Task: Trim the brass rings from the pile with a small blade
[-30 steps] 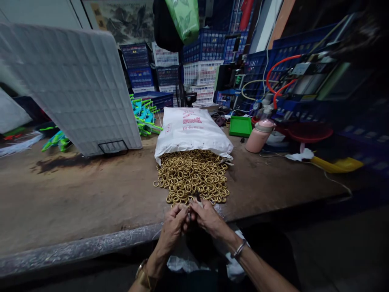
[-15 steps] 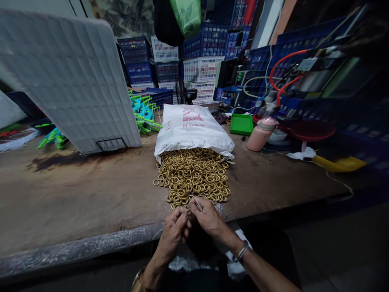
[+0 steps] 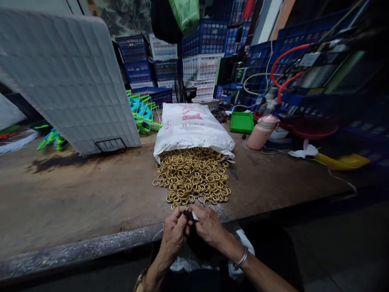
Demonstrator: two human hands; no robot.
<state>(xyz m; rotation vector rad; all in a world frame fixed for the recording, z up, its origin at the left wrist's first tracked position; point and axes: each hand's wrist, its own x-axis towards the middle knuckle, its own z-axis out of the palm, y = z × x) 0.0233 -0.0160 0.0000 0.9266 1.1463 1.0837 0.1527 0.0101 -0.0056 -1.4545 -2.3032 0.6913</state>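
A small dark piece with a pale end is pinched between the fingertips of the left hand and the right hand. The hands are drawn close together at the near edge of the table. What the piece is cannot be told. A metal bangle is worn on the right wrist, and a crumpled white plastic bag is seen beneath the forearms.

Just beyond the hands, at 12 o'clock, a heap of gold rings is spread on the table, its nearest rings almost touching the fingertips. The heap spills from the open mouth of a white sack printed in red, which lies flat further off at 12 o'clock.

At 10 o'clock a grey quilted panel is leaned on a black wire stand. Turquoise and green clips are piled between the panel and the sack. At 1 o'clock a green tray and a pink bottle are set beside the sack, and at 2 o'clock a red basin and a yellow scoop are found.

The tabletop is brown, worn and stained, and its near edge is wrapped in clear film. Blue and white crates are stacked along the back.
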